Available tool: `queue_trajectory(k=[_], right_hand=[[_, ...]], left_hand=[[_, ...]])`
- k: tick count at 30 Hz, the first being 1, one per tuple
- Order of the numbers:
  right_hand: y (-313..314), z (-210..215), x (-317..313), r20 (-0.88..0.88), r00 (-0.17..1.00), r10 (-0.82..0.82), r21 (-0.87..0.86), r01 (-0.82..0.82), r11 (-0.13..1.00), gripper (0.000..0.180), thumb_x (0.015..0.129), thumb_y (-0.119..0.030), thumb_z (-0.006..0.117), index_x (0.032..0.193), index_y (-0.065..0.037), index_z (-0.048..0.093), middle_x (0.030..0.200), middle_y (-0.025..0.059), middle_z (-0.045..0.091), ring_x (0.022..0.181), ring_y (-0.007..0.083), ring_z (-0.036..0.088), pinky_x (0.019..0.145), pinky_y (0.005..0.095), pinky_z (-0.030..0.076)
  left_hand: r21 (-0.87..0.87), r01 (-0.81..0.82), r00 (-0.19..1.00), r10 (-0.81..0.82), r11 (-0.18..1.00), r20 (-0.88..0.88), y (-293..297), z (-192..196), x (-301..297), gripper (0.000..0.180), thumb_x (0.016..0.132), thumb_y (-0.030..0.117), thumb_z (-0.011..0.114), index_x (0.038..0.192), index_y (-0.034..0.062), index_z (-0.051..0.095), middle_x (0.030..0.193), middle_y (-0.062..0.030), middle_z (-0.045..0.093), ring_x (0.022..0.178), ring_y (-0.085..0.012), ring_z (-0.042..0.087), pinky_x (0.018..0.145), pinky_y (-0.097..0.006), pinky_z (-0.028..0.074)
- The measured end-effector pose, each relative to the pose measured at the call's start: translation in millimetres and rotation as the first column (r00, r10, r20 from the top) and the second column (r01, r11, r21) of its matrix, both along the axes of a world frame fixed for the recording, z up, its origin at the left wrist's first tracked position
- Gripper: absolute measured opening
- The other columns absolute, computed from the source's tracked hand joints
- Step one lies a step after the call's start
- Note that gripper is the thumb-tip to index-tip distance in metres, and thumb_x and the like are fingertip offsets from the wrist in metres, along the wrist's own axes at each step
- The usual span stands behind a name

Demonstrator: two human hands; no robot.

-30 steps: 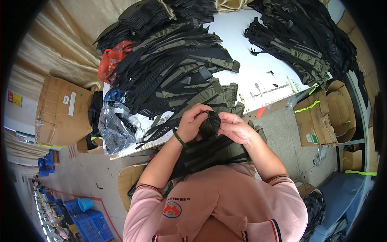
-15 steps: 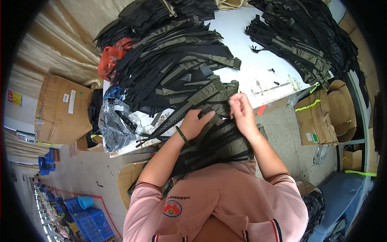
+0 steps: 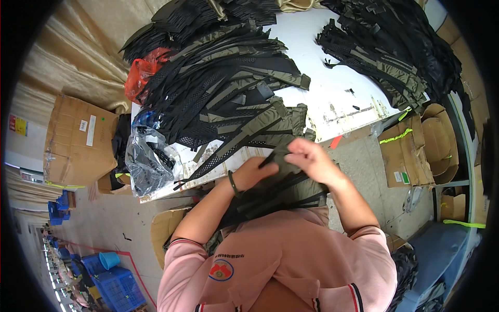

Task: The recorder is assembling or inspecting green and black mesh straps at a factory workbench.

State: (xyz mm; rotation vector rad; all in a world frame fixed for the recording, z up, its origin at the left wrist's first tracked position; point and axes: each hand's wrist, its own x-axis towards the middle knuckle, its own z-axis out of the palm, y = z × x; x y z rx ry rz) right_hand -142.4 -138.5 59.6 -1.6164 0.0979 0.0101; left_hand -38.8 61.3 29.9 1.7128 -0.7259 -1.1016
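Your left hand (image 3: pixel 251 174) is partly closed, its thumb laid over an olive fabric piece (image 3: pixel 283 162) that it seems to hold against the curled fingers; your right hand (image 3: pixel 310 158) is half curled beside the piece's upper end, thumb and forefinger close together, but blur hides the fingertips, so whether they pinch the cloth cannot be told. The piece is between your hands, just off the near edge of the table (image 3: pixel 332 101), above the dark bundle (image 3: pixel 275 195) in your lap. To handle it well, press the left thumb flat near the fold, let the right fingertips do the finer work, and spread the fabric so no layer doubles under; lift it clear of the bundle, since the like colours could tangle or be picked up together. Its visible length seems to slope from the upper end, which points toward the table's near edge, down toward you; the lower end melts into the bundle, so the full long axis is uncertain. The strap pile (image 3: pixel 223 93) spreads across the table's left half, reaching that near edge.
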Motion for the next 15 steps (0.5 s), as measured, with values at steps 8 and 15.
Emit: queue_trajectory(k=[8, 15], right_hand=[[-105, -30, -66, -0.485, 0.873, -0.049, -0.373, -0.156, 0.915, 0.016, 0.088, -0.013, 0.062, 0.08, -0.007, 0.05, 0.066, 0.0013, 0.055, 0.063, 0.0111, 0.056, 0.051, 0.029, 0.045], [-48, -22, 47, 0.121, 0.958, -0.26, -0.71, 0.266, 0.652, 0.037, 0.077, -0.032, 0.071, 0.098, -0.004, 0.059, 0.084, 0.016, 0.064, 0.081, 0.0347, 0.061, 0.071, 0.0412, 0.047]], left_hand=[[0.278, 0.406, 0.83, -0.479, 0.87, 0.287, 66, 6, -8, 0.04, 0.086, 0.038, 0.063, 0.08, -0.0005, 0.058, 0.068, -0.0193, 0.054, 0.062, -0.0301, 0.055, 0.058, -0.038, 0.041], [0.681, 0.316, 0.704, -0.644, 0.661, 0.299, 65, -41, -43, 0.051, 0.087, 0.052, 0.051, 0.091, 0.0041, 0.066, 0.09, -0.0205, 0.066, 0.085, -0.0377, 0.063, 0.075, -0.044, 0.05]])
